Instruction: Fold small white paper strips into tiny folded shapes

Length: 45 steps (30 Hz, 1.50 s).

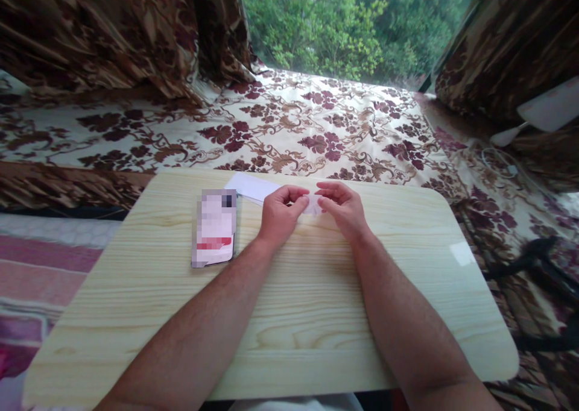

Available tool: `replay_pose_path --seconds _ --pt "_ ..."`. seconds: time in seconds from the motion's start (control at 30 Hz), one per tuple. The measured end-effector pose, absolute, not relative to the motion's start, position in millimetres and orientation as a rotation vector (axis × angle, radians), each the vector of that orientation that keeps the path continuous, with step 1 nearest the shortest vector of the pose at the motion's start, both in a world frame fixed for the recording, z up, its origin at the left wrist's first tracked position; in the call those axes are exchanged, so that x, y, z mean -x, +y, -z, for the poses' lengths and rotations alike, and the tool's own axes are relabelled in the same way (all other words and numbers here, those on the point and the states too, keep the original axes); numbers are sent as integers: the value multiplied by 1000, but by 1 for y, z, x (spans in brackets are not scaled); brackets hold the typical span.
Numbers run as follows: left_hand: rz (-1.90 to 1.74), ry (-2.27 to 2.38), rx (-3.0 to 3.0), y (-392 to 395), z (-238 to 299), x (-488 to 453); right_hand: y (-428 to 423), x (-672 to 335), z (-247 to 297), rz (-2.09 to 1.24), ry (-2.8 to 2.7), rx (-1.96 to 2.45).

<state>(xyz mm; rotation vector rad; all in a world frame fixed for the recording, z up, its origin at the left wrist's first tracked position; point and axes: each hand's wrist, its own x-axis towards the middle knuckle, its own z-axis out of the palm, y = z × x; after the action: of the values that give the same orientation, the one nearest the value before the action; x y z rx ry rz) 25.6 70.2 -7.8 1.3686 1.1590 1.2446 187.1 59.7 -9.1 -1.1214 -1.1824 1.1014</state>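
Note:
Between my two hands is a small piece of white paper (312, 205), held just over the far middle of the table. My left hand (281, 213) pinches its left side between thumb and fingers. On the opposite side my right hand (344, 209) has its thumb and fingers closed on the right edge. Partly behind my left hand lies a flat stack of white paper (253, 188). A phone-like object (215, 224), blurred out in blocks with a red band across it, rests on the table left of my left forearm.
The light wooden table (316, 314) has rounded corners. Beyond it stretches a ledge with flowered cloth (289, 122), below a window and brown curtains (136, 31). A white lamp-like object (549, 106) and a cable (497, 161) are at right. Striped bedding (40, 260) lies left.

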Motion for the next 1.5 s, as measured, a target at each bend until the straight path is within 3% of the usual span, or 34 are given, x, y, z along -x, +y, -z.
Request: replay_pose_path --seconds 0.33,1.03,1.3,1.5 --pt "-1139 980 -1319 68 5 -26 60 -181 10 -1083 -1113 1113" --pt "-1134 1227 -1498 69 8 -26 57 -187 14 -1009 -1363 1125" --pt "-1138 1180 -1563 68 10 -27 56 -186 11 -822 -1508 1164" --pt "-1149 1042 -1410 68 8 -27 60 -186 18 -986 -1275 1185"
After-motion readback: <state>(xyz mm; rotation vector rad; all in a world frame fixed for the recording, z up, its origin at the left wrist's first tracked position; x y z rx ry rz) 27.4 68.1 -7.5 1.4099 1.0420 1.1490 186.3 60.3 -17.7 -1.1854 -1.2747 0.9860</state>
